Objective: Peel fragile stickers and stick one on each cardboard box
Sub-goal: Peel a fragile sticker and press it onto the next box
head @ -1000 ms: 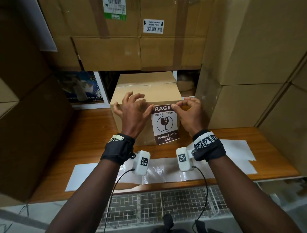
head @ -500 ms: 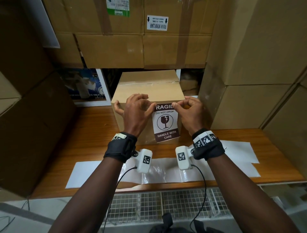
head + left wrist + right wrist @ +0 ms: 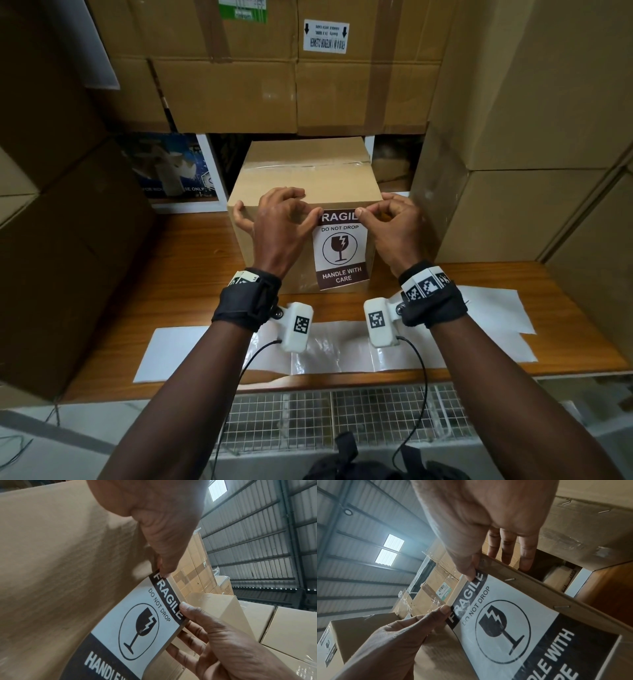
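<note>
A small cardboard box stands on the wooden table. A fragile sticker, white with dark bands and a broken-glass sign, hangs on the box's front face near its right edge. My left hand pinches the sticker's top left corner, its other fingers curled on the box's top edge. My right hand pinches the top right corner. In the left wrist view the left thumb sits by the "F". In the right wrist view the right thumb covers the "E", with fingers reaching over the box's edge.
Shiny empty backing sheets and white paper lie along the table's front. Large cartons wall in the left, the back and the right. A blue printed box stands behind. Wire mesh runs below the table's edge.
The sticker has gone up against the box's front until its top meets the upper edge. My left fingers, raised before, have curled down onto the box's top.
</note>
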`<action>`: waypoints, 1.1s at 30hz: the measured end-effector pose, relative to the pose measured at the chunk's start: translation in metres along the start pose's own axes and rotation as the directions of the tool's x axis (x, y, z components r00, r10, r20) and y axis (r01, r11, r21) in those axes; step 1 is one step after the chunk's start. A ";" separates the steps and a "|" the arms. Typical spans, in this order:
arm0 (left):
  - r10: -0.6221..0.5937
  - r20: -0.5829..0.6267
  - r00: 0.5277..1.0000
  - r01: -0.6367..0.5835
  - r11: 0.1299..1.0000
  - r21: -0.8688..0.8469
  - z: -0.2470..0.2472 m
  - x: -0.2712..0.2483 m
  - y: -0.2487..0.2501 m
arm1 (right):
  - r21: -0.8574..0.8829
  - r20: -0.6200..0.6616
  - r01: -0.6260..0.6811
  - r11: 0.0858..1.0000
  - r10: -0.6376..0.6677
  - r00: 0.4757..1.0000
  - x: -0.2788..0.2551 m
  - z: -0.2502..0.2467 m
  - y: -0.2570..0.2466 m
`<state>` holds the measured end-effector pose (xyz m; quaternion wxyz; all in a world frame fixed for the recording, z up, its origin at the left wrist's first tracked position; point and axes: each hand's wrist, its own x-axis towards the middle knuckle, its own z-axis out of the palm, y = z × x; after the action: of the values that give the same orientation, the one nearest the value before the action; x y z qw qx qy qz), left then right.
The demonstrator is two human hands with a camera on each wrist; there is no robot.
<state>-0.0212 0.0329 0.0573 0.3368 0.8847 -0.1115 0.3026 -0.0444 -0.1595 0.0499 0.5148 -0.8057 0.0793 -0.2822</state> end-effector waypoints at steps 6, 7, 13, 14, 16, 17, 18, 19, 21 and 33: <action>-0.004 -0.014 1.000 0.004 1.000 0.004 0.003 0.000 -0.001 | 0.020 -0.021 -0.009 1.000 0.009 1.000 0.002 0.003 0.001; -0.006 -0.018 1.000 0.006 1.000 0.006 0.004 0.000 0.000 | 0.027 -0.026 -0.008 1.000 0.009 1.000 0.002 0.003 0.000; -0.005 -0.034 0.999 0.005 1.000 0.002 0.008 0.000 -0.001 | 0.026 -0.031 -0.008 1.000 0.009 0.999 0.001 0.005 0.000; -0.003 -0.038 0.999 0.003 1.000 0.003 0.008 0.000 -0.002 | 0.022 -0.029 -0.008 1.000 0.008 1.000 0.001 0.004 0.000; -0.002 -0.044 0.999 0.002 1.000 0.004 0.008 0.000 -0.002 | 0.014 -0.023 -0.008 1.000 0.008 1.000 0.001 0.003 -0.001; -0.002 -0.047 0.999 0.002 1.000 0.005 0.008 0.000 -0.002 | 0.012 -0.020 -0.008 1.000 0.008 1.000 0.001 0.002 -0.002; -0.002 -0.050 0.999 0.002 1.000 0.008 0.008 -0.001 -0.002 | 0.010 -0.016 -0.007 1.000 0.007 1.000 0.000 0.001 -0.003; -0.001 -0.053 0.999 0.002 1.000 0.010 0.008 -0.001 -0.002 | 0.007 -0.016 0.000 1.000 0.000 1.000 0.000 0.001 -0.005; 0.001 -0.060 0.998 0.000 1.000 0.013 0.008 -0.001 -0.001 | 0.009 -0.025 0.015 1.000 -0.015 1.000 -0.001 0.000 -0.005; 0.063 -0.091 0.994 -0.063 0.998 -0.001 0.006 0.002 -0.010 | 0.070 -0.024 0.024 0.997 -0.022 0.999 -0.004 -0.008 -0.005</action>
<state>-0.0125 0.0359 0.0497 0.3333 0.8655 -0.1244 0.3526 -0.0525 -0.1617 0.0548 0.5384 -0.7846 0.0660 -0.3003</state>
